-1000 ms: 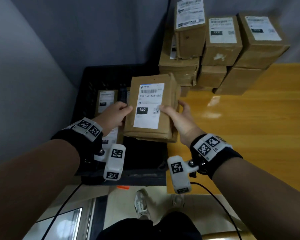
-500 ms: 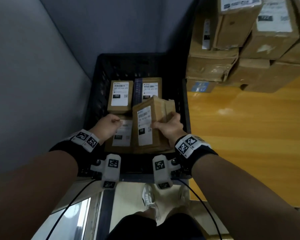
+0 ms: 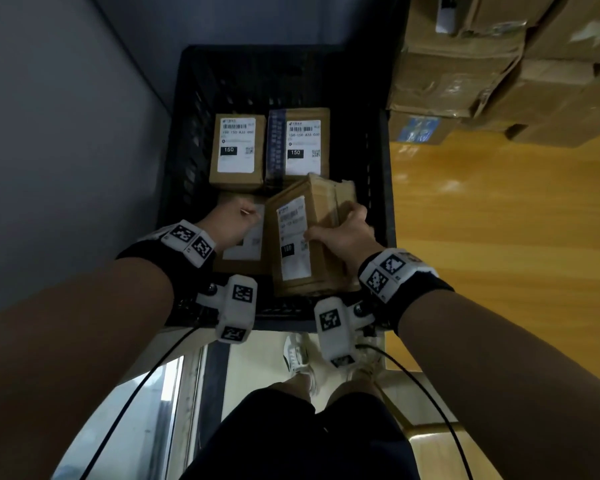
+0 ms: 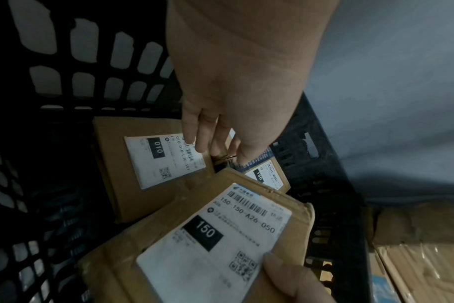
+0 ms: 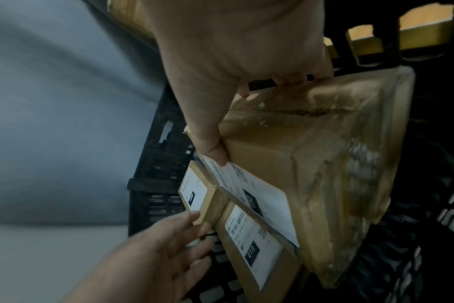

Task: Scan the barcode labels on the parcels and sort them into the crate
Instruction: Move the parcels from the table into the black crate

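Right hand (image 3: 343, 233) grips the tilted parcel (image 3: 305, 237) inside the crate (image 3: 187, 140); left hand (image 3: 231, 221) hangs beside it, fingers loose, holding nothing.

The head view looks steeply down from above into the crate (image 3: 378, 188), both forearms reaching in. Each wrist view sits close along its hand inside the crate; both share the 010 parcel (image 4: 132, 164) (image 5: 249, 260).

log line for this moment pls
phase: placing in crate | right hand: grips tilted 150 parcel | left hand: open, fingers over 010 parcel | already in crate: three parcels
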Tool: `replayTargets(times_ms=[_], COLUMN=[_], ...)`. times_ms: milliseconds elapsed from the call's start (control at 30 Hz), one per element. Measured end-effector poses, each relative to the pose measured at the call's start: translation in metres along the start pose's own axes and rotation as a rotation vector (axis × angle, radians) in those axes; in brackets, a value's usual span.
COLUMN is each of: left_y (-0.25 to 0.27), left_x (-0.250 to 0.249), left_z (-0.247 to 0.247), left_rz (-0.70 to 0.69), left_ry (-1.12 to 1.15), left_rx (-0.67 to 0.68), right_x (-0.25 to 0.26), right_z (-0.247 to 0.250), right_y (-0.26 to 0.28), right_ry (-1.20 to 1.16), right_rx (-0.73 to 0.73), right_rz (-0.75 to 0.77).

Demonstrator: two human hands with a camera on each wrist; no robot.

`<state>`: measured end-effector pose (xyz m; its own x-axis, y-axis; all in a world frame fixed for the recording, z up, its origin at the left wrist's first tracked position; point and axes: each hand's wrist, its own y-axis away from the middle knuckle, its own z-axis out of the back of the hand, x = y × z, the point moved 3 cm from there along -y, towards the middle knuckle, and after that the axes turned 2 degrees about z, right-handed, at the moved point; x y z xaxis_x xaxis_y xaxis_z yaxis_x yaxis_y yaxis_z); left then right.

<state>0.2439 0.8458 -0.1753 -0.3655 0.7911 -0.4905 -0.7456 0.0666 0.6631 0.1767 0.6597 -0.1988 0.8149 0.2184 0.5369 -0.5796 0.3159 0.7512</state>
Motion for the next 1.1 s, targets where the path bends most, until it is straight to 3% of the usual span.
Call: replayTargets(times_ms=[200, 367, 567, 667, 800, 933, 1100], left_y=[0.000, -0.005, -0.007, -0.010, -0.018, -0.024, -0.030], left_x=[0.010, 0.030, 0.024, 0.020, 0.025, 0.036, 0.045], left_z=[-0.008, -0.018, -0.025, -0.030, -0.029, -0.023, -0.021], left_rz=[0.081, 0.224, 0.155, 0.116, 0.096, 0.137, 0.196], left_ry=[0.091, 0.201, 0.218, 0.175, 0.112, 0.095, 0.077], left_rx=[0.068, 0.190, 0.224, 0.220, 0.186, 0.158, 0.137], right_x=[0.003, 0.012, 0.009, 0.005, -0.010, -0.040, -0.025], right_z=[-0.004, -0.022, -0.006, -0.004, -0.021, -0.042, -0.033], right_y=[-0.003, -0.005, -0.009, -0.013, -0.034, -0.097, -0.079], right_ry=[-0.288, -0.321, -0.249, -0.149, -0.260, 0.000, 0.308], right_rx=[0.124, 0.127, -0.056, -0.049, 0.050, -0.001, 0.099], right_rz=[-0.080, -0.035, -0.015, -0.001, -0.127, -0.101, -0.118])
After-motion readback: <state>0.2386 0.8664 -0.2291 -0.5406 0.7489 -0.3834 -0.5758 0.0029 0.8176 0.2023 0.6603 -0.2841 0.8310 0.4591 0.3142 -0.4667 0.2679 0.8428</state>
